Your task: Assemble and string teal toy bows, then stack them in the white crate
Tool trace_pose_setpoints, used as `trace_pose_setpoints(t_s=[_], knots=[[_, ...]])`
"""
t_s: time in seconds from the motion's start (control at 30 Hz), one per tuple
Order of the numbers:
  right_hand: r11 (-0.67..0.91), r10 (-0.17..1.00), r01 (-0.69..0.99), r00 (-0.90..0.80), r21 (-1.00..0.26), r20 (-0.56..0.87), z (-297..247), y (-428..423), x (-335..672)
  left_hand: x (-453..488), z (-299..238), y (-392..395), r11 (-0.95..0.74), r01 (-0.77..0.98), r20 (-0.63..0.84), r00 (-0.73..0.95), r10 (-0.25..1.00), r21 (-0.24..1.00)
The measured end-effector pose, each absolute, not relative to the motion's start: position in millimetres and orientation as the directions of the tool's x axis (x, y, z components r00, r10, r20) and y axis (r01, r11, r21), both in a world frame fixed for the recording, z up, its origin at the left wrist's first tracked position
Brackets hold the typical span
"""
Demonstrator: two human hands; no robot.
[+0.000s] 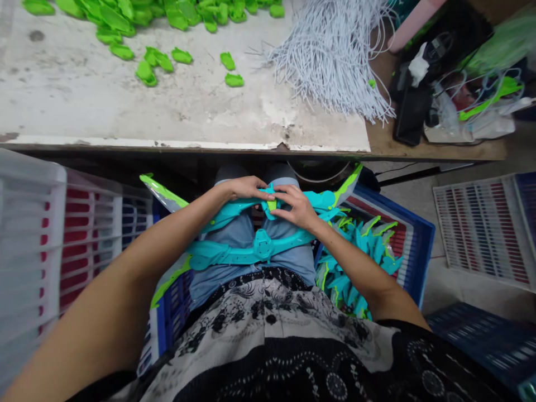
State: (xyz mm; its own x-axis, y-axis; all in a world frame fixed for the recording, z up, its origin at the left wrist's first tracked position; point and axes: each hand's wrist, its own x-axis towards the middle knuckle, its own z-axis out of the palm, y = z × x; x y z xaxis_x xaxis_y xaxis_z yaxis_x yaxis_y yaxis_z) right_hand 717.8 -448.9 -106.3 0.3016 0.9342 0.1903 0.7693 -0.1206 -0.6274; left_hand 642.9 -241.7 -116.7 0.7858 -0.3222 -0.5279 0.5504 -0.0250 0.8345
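Note:
Across my lap lies a turquoise plastic toy bow with lime-green and grey tips. My left hand is closed on it just left of its middle, fingers bent over the top edge. From the other side, my right hand grips the bow's middle, thumb and fingers around a small lime-green piece set there. Whether that piece is fixed in place I cannot tell. Nearer my waist, a second turquoise bow with a round centre rests on my thighs, touched by neither hand.
Several green plastic pieces lie scattered on the worn white tabletop, beside a heap of white cords. A dark phone sits at the right. A blue crate beside me holds more turquoise parts. White crates stand left.

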Motion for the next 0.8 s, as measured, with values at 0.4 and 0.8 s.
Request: trace_pose_setpoints(t_s=[0.4,0.8], knots=[[-0.396,0.892,0.65,0.441,-0.649,-0.103,-99.8,-438.3,714.3,647.1,-106.9,-248.9,-0.211,0.51,-0.55,0.795,-0.255,0.834],[-0.496,0.862,0.777,0.493,-0.387,-0.115,-102.8,-431.4,699.8,639.1,-91.9,-260.0,-0.625,0.205,-0.372,0.917,-0.147,0.753]])
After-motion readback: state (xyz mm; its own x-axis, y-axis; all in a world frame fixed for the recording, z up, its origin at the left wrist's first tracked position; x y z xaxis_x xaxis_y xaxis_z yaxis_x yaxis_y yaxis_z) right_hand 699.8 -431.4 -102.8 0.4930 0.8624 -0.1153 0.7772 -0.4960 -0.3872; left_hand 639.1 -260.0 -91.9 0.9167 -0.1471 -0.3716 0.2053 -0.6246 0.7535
